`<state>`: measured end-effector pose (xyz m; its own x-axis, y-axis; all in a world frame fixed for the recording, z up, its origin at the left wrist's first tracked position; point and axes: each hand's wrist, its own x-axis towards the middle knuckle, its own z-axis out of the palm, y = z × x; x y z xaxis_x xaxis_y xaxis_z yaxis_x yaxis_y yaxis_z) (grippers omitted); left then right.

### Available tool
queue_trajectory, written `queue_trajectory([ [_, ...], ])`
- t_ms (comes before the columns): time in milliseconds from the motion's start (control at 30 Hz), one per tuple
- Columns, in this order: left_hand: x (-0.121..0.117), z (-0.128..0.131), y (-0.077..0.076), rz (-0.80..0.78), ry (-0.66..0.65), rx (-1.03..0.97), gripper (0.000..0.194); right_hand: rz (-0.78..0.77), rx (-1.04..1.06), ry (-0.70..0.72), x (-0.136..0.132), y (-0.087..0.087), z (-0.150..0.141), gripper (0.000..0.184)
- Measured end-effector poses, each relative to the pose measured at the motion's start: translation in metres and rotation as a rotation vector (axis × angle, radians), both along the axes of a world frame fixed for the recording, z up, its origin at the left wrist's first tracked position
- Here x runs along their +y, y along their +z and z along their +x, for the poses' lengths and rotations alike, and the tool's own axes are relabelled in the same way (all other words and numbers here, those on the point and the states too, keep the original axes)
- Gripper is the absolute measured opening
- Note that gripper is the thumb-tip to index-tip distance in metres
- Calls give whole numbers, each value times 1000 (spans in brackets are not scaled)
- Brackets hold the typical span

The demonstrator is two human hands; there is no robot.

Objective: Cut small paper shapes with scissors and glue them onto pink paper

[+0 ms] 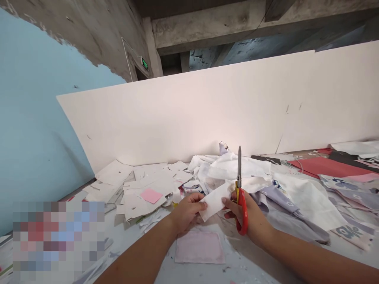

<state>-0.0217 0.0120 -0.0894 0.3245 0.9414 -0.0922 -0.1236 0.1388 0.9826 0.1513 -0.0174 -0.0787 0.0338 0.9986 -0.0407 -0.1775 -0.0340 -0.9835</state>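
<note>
My left hand (186,211) pinches the left end of a small white piece of fabric or paper (214,201), fingers closed on it. My right hand (245,217) grips red-handled scissors (240,197), whose closed blades point straight up, and its fingertips also touch the right edge of the white piece. Both hands hover just above the table. A pale pink square of cloth (199,246) lies flat on the table right below them.
A heap of white and printed fabric (284,189) spreads to the right, with red sheets (328,166) behind. White paper scraps (139,185) and a pink note (151,195) lie at the left. A tall white board (222,110) backs the table.
</note>
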Motion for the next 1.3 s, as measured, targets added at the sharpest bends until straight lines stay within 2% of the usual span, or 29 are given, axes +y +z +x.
queue_trajectory([
  [133,0,2,-3,15,61,-37,28,4,50,-25,7,-5,1,28],
  [333,5,-2,-9,-17,70,1,32,-23,69,-49,9,-9,1,30],
  [567,3,2,-6,-19,60,-41,34,-42,15,-55,4,-6,0,29],
  [833,0,1,-2,22,53,-73,32,-5,45,-26,11,-4,8,32],
  [1033,3,1,-5,42,94,-60,29,103,0,166,7,20,12,29],
  [1167,3,1,-4,48,99,-54,28,1,-33,352,-4,28,12,31],
  [1300,4,1,-5,33,104,-64,30,-118,-108,540,-18,21,19,45],
])
